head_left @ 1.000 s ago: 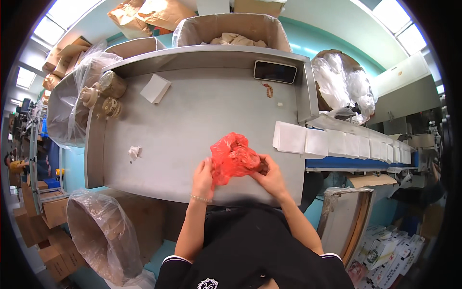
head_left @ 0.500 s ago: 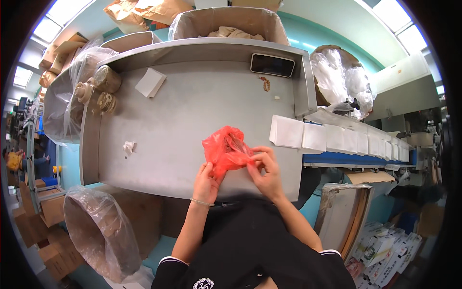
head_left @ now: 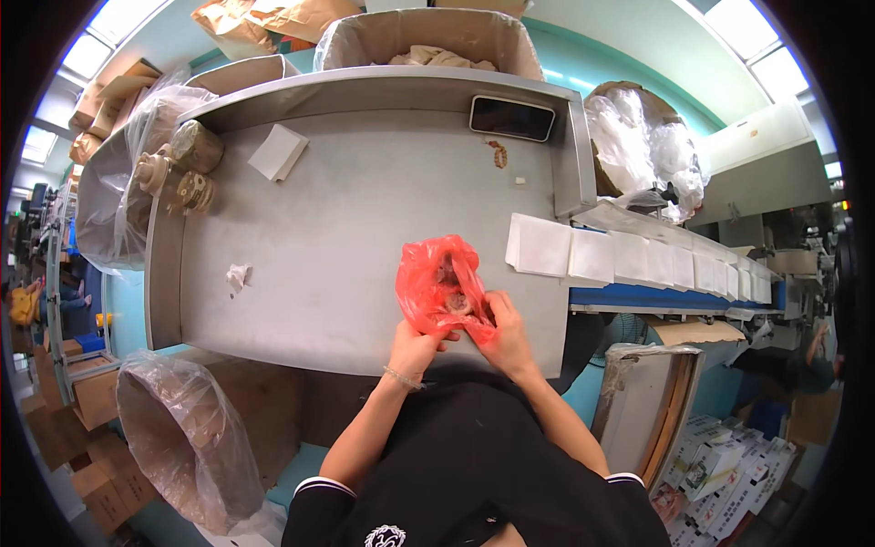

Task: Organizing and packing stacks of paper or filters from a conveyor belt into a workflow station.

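A thin red plastic bag (head_left: pixel 422 273) is held up between my hands over the near part of the metal table (head_left: pixel 319 237). Its mouth gapes, and some brownish, lumpy contents (head_left: pixel 456 301) show inside; their kind I cannot make out. My left hand (head_left: pixel 417 350) is closed on the bag's lower left edge, with the fingertips reaching under it. On the other side, my right hand (head_left: pixel 506 330) grips the bag's right edge, its fingers partly hidden by the plastic.
White paper packets (head_left: pixel 592 255) line a blue conveyor at right. A phone (head_left: pixel 512 118), a beaded bracelet (head_left: pixel 498 154) and a white paper stack (head_left: pixel 279 152) lie toward the back. Dusty jars (head_left: pixel 196 148) stand far left, near a crumpled tissue (head_left: pixel 238 277). Raised metal walls edge the table.
The red bag has been spread wider, so its contents now show. My left hand has shifted right and under the bag; my right hand has moved slightly down.
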Demonstrator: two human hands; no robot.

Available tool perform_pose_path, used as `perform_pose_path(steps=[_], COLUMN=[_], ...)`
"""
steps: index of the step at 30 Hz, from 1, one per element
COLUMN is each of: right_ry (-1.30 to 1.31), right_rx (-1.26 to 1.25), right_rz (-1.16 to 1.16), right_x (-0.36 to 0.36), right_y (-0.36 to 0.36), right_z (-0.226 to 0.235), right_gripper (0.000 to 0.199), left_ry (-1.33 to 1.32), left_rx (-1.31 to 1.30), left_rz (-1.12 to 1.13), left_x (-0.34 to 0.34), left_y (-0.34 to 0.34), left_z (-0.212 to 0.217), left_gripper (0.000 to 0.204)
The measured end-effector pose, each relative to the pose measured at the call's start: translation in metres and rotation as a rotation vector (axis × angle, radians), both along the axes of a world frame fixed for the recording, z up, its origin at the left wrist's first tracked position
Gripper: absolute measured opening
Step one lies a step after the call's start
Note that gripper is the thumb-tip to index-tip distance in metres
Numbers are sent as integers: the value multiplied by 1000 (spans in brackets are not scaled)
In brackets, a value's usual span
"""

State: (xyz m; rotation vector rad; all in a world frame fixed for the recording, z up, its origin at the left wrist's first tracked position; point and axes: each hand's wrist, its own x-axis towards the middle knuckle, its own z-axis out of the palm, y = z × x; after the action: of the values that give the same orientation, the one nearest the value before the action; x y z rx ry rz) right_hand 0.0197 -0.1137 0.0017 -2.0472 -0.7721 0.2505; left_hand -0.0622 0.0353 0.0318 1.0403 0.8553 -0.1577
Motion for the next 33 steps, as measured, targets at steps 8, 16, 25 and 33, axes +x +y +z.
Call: perform_pose_path(steps=[8,16,25,33], right_ry=[417,417,484,1043], right_rx=[296,311,249,639], right_rz=[-105,-115,-79,-67], right_x=[-1,5,4,0], right_y=[17,19,15,14], right_z=[14,9,2,-19], right_gripper=[40,43,40,46], left_ry=[-393,-444,-393,-112], left_rx=[181,564,761,205], left_rz=[137,18,-27,17], left_x=[-1,4,9,10], left_y=[-7,7,10,12], left_z=[-30,-25,-20,-21], left_gripper=[22,14,15,16])
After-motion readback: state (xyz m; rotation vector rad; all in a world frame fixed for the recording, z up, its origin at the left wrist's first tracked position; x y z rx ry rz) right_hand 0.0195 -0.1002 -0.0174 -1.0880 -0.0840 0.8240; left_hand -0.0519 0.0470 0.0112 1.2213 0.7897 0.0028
